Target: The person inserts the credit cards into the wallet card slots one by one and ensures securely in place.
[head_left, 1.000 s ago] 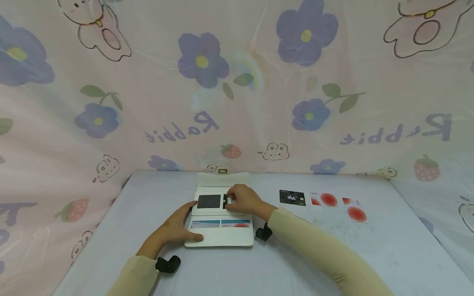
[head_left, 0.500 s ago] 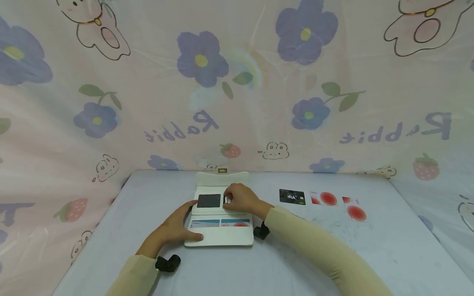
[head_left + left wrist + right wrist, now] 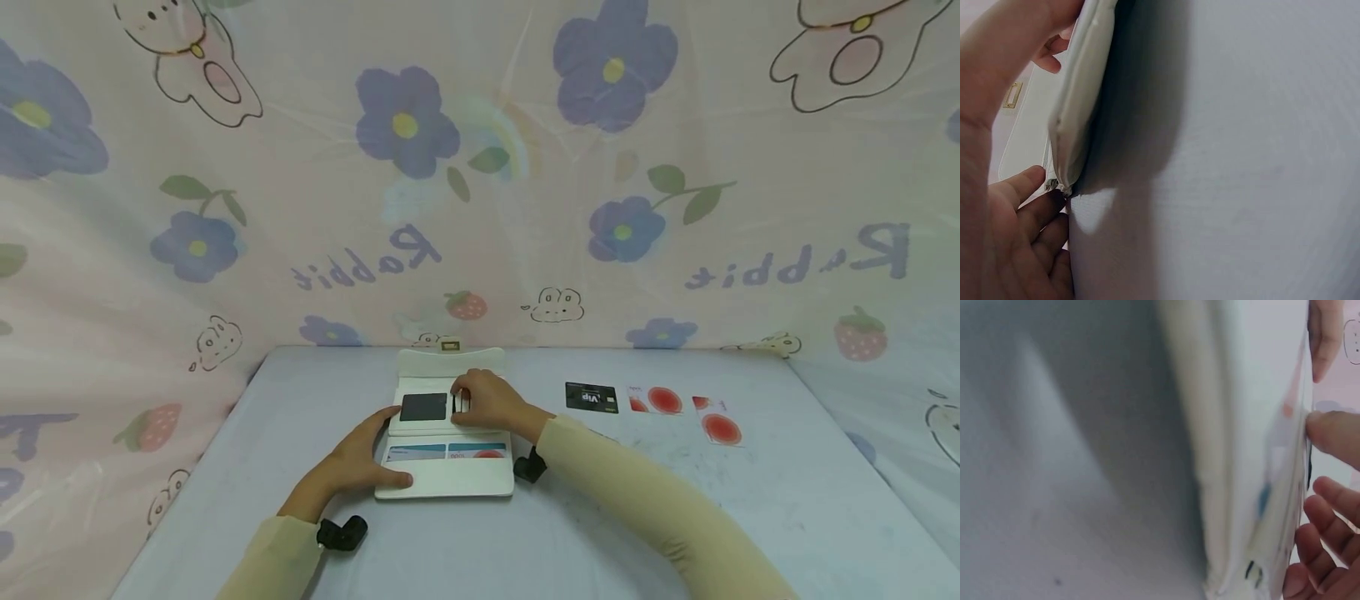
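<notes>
A white wallet (image 3: 453, 481) lies unfolded on the table. Its upper panel holds a dark grey rectangle (image 3: 423, 407) on the left; two blue-and-white cards (image 3: 416, 452) show in the lower pocket. My left hand (image 3: 351, 460) holds the wallet's left side, thumb on the lower flap and a fingertip at the upper panel's edge. In the left wrist view, its fingers touch the wallet's edge. With thumb and forefinger, my right hand (image 3: 487, 402) pinches a black card (image 3: 454, 403) at the upper panel's right half; the hand hides most of it.
To the right of the wallet lie a black VIP card (image 3: 592, 397) and two white cards with red circles (image 3: 664, 400) in a row. A printed curtain (image 3: 525, 208) hangs behind the table's (image 3: 420, 554) far edge.
My right hand has shifted slightly left with the black card, and less of the card shows. My left hand and the wallet have stayed in place.
</notes>
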The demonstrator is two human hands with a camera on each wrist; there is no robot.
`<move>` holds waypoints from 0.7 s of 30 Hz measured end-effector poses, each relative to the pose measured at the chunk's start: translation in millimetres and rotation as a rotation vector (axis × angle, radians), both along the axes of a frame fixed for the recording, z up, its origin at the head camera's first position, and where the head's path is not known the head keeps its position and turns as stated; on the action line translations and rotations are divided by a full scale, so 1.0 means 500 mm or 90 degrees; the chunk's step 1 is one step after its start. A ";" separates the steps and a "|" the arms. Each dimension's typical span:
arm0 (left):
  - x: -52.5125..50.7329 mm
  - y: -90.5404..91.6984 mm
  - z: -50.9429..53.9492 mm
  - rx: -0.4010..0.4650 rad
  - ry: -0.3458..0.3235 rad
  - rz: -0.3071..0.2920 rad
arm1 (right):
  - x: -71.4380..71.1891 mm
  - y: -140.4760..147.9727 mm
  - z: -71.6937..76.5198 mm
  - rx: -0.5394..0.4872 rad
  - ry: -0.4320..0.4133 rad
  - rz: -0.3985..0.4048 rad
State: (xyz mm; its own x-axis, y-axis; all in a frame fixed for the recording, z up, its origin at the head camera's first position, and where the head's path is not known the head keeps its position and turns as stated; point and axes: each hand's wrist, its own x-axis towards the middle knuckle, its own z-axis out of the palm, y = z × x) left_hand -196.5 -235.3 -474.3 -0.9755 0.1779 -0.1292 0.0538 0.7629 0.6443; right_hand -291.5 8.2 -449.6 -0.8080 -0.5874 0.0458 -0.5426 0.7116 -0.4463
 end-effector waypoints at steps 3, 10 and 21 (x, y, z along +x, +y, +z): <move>0.000 0.000 0.000 0.001 0.001 -0.003 | 0.002 0.006 0.003 -0.006 0.005 0.014; -0.003 0.001 -0.004 0.010 0.005 -0.006 | 0.009 0.030 0.017 -0.052 0.000 0.027; 0.000 0.000 -0.001 0.004 0.007 -0.005 | 0.022 0.066 0.038 -0.084 -0.026 0.008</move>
